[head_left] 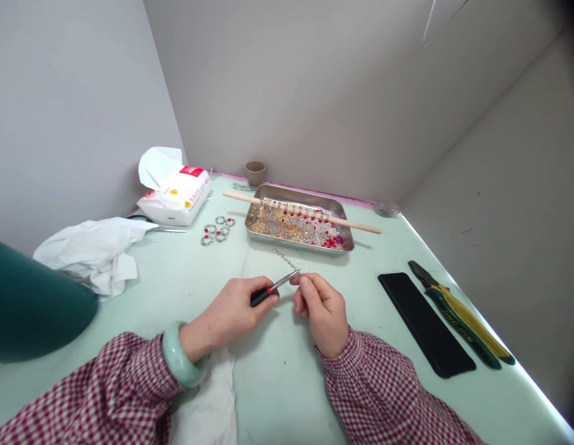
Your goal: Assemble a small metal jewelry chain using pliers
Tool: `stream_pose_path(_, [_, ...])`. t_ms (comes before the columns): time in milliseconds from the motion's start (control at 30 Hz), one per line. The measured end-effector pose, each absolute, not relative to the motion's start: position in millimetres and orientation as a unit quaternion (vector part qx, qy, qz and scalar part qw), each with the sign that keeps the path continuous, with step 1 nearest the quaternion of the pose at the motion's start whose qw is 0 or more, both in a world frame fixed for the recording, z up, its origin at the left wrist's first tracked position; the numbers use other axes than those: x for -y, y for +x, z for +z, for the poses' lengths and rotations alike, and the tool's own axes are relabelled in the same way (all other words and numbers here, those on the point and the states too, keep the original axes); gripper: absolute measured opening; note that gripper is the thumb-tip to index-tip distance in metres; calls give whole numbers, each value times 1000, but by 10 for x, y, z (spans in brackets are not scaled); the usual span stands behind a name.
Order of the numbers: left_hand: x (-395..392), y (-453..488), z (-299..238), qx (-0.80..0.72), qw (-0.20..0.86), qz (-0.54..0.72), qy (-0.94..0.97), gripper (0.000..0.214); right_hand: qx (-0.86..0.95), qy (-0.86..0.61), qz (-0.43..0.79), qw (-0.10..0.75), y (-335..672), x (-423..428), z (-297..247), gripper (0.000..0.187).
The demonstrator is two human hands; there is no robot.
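Observation:
My left hand point(235, 312) is closed around small needle-nose pliers point(280, 283) with a black handle and a red band. The slim metal tip reaches right, to the fingertips of my right hand point(325, 309). Thumb and forefinger there pinch the near end of a thin metal chain point(286, 258), which trails away to the upper left over the table. Fingers hide the pinched end, so I cannot tell whether the tip grips it. Beyond lies a metal tray point(296, 246) of gold, clear and red beads. A wooden stick point(361, 227) wrapped with beaded strands rests across it.
Several beaded rings point(217, 230) lie left of the tray. Behind them are a tissue pack point(178, 198) and a small cup point(255, 173). A black flat case point(426, 324) and large yellow-green pliers point(458, 312) lie right. White cloth point(94, 247) and a green cylinder point(36, 306) stand left.

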State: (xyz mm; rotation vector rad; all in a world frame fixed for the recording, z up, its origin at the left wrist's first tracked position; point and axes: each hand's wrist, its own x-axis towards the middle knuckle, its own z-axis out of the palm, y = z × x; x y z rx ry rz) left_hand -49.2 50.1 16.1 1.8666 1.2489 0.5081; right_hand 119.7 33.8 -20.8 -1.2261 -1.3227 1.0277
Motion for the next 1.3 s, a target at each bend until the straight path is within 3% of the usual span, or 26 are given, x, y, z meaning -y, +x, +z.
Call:
stream_pose_path(400, [-480,-494,148,-446,508,247,694,21,509,-455,505,528,1196,-362,-185,28])
stream_pose_path(1300, [-493,-514,194,-449,439,191,755,22,555,-507,420,509,1206,-354,-203,27])
